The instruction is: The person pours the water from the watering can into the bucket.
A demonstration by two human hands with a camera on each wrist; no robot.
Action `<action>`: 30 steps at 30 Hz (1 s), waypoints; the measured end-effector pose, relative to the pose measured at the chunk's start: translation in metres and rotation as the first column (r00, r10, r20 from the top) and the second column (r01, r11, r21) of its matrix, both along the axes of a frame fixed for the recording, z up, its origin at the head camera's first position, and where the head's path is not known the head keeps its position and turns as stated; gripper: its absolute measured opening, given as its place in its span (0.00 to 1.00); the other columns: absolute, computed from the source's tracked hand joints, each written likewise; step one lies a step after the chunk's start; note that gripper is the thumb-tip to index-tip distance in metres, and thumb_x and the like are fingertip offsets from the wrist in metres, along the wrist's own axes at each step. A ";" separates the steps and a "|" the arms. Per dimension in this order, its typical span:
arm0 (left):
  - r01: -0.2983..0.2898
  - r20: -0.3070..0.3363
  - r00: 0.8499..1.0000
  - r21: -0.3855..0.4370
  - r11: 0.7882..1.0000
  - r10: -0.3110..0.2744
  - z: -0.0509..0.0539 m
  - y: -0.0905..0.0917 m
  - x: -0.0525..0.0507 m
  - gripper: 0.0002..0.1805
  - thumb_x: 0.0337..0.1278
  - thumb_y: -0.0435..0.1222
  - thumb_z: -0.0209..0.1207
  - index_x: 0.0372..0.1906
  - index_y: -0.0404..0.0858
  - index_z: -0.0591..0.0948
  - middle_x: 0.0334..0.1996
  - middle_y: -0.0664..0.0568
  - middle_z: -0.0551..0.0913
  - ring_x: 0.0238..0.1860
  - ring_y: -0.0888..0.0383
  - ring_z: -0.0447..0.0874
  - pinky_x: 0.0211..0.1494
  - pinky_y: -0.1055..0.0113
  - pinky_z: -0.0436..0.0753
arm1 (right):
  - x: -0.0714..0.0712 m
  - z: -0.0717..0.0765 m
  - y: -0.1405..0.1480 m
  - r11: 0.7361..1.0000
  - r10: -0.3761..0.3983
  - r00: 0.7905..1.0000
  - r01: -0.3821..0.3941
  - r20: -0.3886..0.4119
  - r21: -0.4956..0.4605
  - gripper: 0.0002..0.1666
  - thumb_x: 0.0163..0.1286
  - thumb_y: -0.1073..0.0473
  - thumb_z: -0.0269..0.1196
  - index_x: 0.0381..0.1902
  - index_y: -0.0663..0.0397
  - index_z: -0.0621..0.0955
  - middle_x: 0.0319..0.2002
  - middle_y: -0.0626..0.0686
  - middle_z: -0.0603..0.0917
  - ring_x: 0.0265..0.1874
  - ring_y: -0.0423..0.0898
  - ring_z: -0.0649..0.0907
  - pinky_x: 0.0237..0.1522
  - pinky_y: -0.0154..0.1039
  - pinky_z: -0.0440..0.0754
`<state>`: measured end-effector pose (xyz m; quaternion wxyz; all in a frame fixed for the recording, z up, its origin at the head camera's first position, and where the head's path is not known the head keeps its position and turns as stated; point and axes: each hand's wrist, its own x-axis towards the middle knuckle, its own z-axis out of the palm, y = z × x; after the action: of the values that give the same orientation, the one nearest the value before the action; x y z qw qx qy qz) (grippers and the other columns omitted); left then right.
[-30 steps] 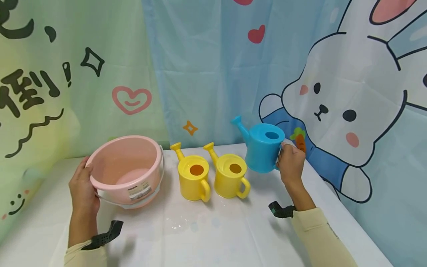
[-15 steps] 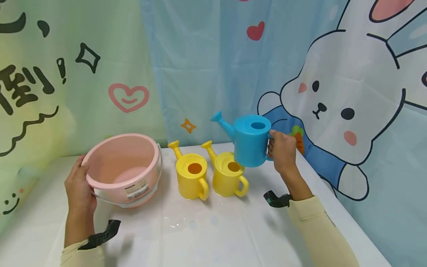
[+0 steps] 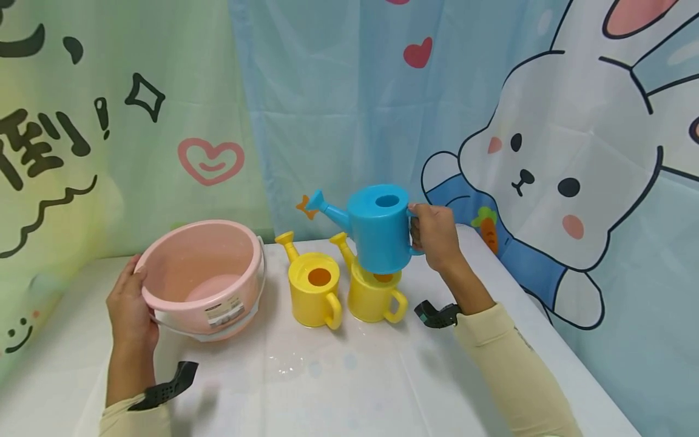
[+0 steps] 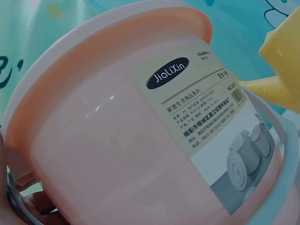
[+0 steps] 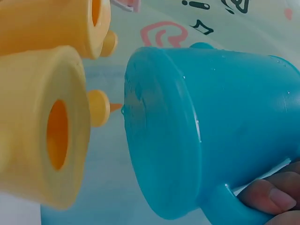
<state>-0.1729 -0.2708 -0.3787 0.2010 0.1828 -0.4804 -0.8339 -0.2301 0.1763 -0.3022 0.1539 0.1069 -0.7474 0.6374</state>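
My right hand [image 3: 437, 235] grips the handle of a blue watering can [image 3: 379, 230], lifted above the table with its spout to the left. In the head view the can overlaps the top of the right yellow watering can [image 3: 370, 294]; the right wrist view shows a gap between the blue base [image 5: 159, 136] and the yellow top [image 5: 70, 126]. Another yellow watering can [image 3: 312, 291] stands just left of it. My left hand [image 3: 133, 303] holds the rim of a pink bucket [image 3: 204, 282] at its left side, the thumb over the edge. The bucket looks slightly tilted.
A white-covered table [image 3: 338, 388] carries the yellow cans, with small wet-looking spots near its middle. Behind it hangs a printed curtain [image 3: 322, 109]. The bucket's pale handle [image 3: 264, 267] hangs down along its side.
The blue watering can has moved left with my right hand, from beside the right yellow can to above it. My left hand and the bucket have stayed in nearly the same place.
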 end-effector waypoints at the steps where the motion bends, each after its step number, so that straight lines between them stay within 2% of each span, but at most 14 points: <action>1: -0.003 0.003 1.000 0.001 1.000 0.003 0.000 0.000 0.000 0.25 0.72 0.40 0.52 0.71 0.45 0.69 0.70 0.50 0.65 0.58 0.59 0.72 0.47 0.78 0.80 | 0.000 0.002 -0.002 1.000 0.012 1.000 -0.012 0.007 0.004 0.29 0.74 0.56 0.48 0.12 0.62 0.63 0.10 0.49 0.62 0.08 0.45 0.63 0.13 0.31 0.64; 11: 0.002 0.000 1.000 0.007 1.000 -0.002 -0.003 -0.001 0.001 0.25 0.72 0.40 0.52 0.71 0.46 0.68 0.71 0.51 0.64 0.61 0.58 0.71 0.48 0.77 0.80 | -0.004 0.012 -0.018 0.994 0.108 0.994 -0.108 0.012 0.030 0.29 0.74 0.57 0.48 0.11 0.58 0.62 0.09 0.50 0.61 0.08 0.48 0.61 0.13 0.33 0.64; 22: 0.000 0.008 1.000 -0.014 1.000 0.000 -0.002 -0.001 0.001 0.25 0.72 0.40 0.50 0.71 0.45 0.68 0.70 0.49 0.64 0.59 0.58 0.72 0.47 0.77 0.80 | -0.007 0.026 -0.040 0.980 0.163 0.976 -0.177 0.143 0.093 0.27 0.73 0.55 0.49 0.12 0.55 0.61 0.11 0.49 0.59 0.10 0.43 0.61 0.13 0.32 0.58; 26: 0.003 -0.002 1.000 -0.014 1.000 -0.003 -0.001 -0.001 0.000 0.25 0.72 0.40 0.51 0.71 0.45 0.68 0.70 0.49 0.64 0.59 0.57 0.72 0.47 0.77 0.80 | -0.006 0.028 -0.051 0.975 0.160 0.975 -0.180 0.154 0.128 0.27 0.73 0.54 0.49 0.13 0.55 0.62 0.12 0.49 0.59 0.10 0.44 0.61 0.14 0.32 0.59; 30: 0.006 -0.004 1.000 -0.010 1.000 -0.006 -0.001 -0.001 -0.001 0.25 0.72 0.40 0.50 0.71 0.45 0.68 0.71 0.50 0.63 0.63 0.56 0.69 0.49 0.77 0.79 | -0.006 0.030 -0.062 0.965 0.135 0.980 -0.164 0.149 0.206 0.27 0.73 0.52 0.50 0.13 0.55 0.63 0.13 0.49 0.60 0.12 0.45 0.63 0.17 0.33 0.65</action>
<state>-0.1736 -0.2717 -0.3802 0.2001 0.1787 -0.4845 -0.8326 -0.2360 0.1148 -0.2725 0.0423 0.1365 -0.8109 0.5675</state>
